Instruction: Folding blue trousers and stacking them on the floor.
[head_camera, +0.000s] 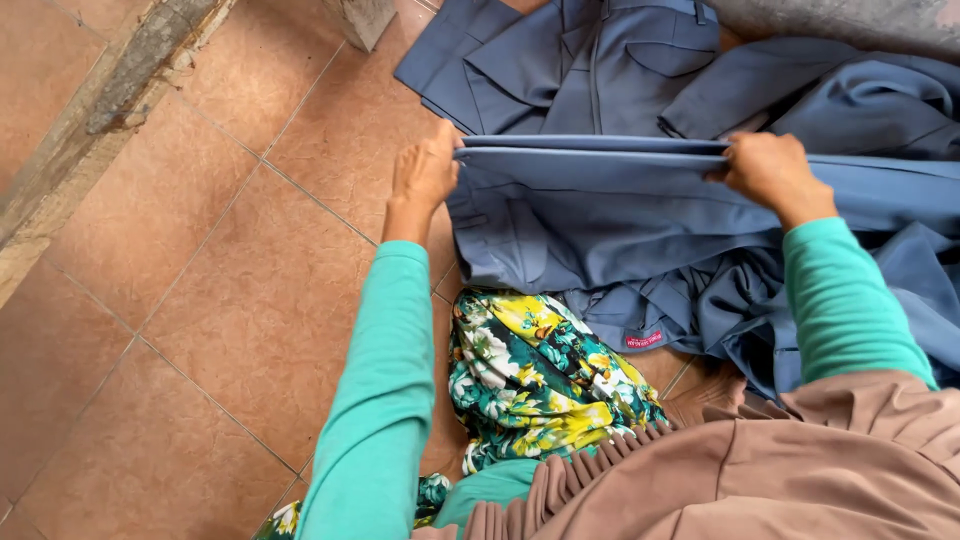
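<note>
brown pleated cloth (800, 470) | hands: left (424, 175), right (770, 168) pinch blue garment (600, 200) edge

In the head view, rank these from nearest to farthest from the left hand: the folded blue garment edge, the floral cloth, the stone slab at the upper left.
From the left hand:
1. Folded blue garment edge: gripped in its fingers, just right of it.
2. Floral cloth: below, near the person's lap.
3. Stone slab: far left, across the tiled floor.
</note>
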